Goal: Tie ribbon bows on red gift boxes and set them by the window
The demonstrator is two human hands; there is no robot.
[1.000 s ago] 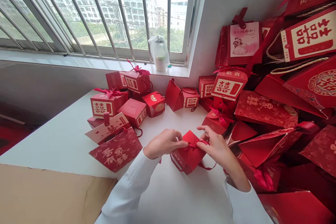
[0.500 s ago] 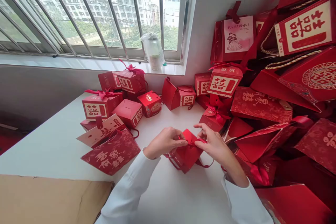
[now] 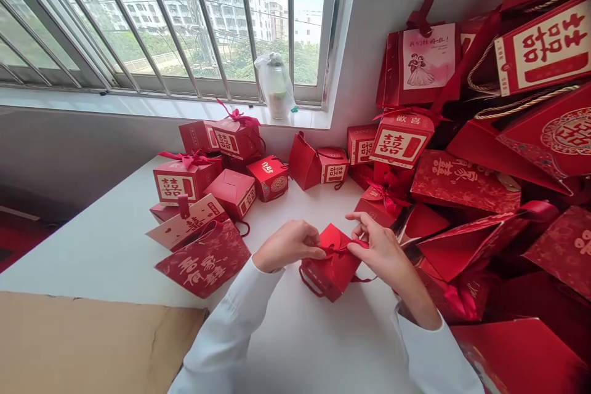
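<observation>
A small red gift box (image 3: 329,280) sits on the white table between my hands, one corner toward me. Across its top runs a red ribbon (image 3: 339,251), knotted in the middle. My left hand (image 3: 293,243) pinches the ribbon's left side between thumb and forefinger. On the other side, my right hand (image 3: 375,247) pinches the right side of it, with its other fingers lifted. Loose cord or ribbon hangs along the box's sides. The fingertips partly hide the ribbon ends.
Several red boxes (image 3: 231,192) and gift bags (image 3: 205,261) stand to the left. A tall heap of red bags (image 3: 466,184) fills the right side. Cardboard (image 3: 92,345) lies at the lower left. A bagged cup (image 3: 276,89) stands on the windowsill (image 3: 212,114).
The ribbon is drawn out more to both sides, and its knot looks tighter. My hands have moved slightly apart. The whole view has shifted a little.
</observation>
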